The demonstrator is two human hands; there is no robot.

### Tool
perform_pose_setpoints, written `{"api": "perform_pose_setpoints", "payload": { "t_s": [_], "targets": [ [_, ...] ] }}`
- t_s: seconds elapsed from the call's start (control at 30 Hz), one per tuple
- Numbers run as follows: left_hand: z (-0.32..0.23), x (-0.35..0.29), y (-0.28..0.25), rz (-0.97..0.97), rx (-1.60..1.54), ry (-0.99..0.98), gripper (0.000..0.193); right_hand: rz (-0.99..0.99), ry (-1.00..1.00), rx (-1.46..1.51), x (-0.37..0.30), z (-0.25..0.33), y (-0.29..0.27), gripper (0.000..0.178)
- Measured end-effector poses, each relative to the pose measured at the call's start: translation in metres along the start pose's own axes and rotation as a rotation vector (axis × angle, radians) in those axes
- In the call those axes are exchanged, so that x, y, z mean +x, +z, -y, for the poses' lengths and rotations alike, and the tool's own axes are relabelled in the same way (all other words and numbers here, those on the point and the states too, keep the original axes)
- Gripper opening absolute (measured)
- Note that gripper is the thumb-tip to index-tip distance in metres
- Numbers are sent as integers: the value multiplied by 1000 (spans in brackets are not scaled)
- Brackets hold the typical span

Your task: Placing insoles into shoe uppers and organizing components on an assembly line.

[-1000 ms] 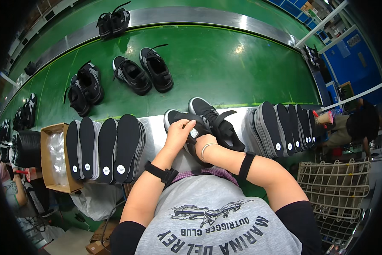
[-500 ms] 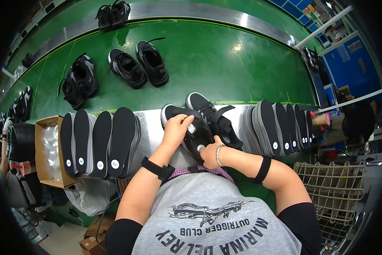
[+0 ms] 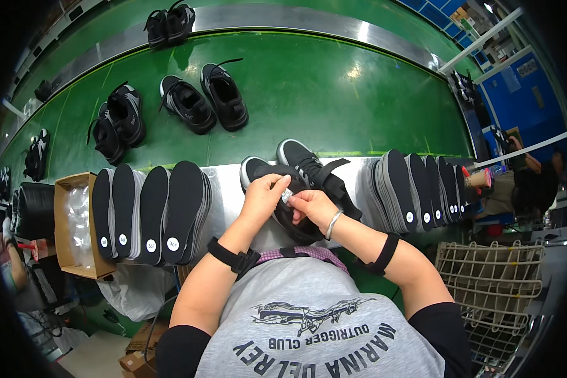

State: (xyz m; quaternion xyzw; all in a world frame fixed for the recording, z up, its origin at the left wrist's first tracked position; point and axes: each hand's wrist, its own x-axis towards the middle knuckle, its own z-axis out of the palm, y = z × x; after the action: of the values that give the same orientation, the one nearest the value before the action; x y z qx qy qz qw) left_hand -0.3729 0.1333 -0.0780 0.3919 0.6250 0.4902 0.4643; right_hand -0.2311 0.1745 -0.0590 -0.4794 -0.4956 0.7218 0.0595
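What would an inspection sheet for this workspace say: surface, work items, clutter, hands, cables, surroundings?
Surface: steel ledge beside green worktop.
Job's things: black shoe, mate shoe alongside.
Clutter: insole stacks both sides, open carton at left.
Hands: left hand pinches the black shoe; right hand at a small white label, grip unclear.
Cables: thin dark cable below the ledge.
Surroundings: wire rack lower right; another person's arm far right.
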Motion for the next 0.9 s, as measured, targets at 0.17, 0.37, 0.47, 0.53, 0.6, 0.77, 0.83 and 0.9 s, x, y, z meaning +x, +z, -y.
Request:
{"api": "perform_pose_setpoints", "payload": {
  "t_s": [0.17,0.37,0.47,0.53,0.6,0.77,0.83,0.9],
  "targets": [
    [5,4,-13,11,-34,-22,27,152,-130,226,-7,2,-1,17],
    [-48,-25,-14,-286,333,445,24,-16,-305,-99,-52,19,4,17],
    [-66,-53,-24,192,320,371,23,25,-357,-167,-65,20,5,13],
    [-66,-65,-32,319,347,261,19,113,-400,-311,-65,18,5,12],
    [-53,-73,-55,213,365,300,15,59,-537,-509,-66,18,4,10],
    [-34,-85,-232,-785,961,105,16,-380,-640,-516,-56,27,-50,14],
    [21,-137,-355,-1102,1061,125,27,-497,-649,-391,-49,20,-73,15],
    [42,-155,-418,-1277,1503,-591,55,-506,-533,-338,-49,3,-90,21]
  ]
}}
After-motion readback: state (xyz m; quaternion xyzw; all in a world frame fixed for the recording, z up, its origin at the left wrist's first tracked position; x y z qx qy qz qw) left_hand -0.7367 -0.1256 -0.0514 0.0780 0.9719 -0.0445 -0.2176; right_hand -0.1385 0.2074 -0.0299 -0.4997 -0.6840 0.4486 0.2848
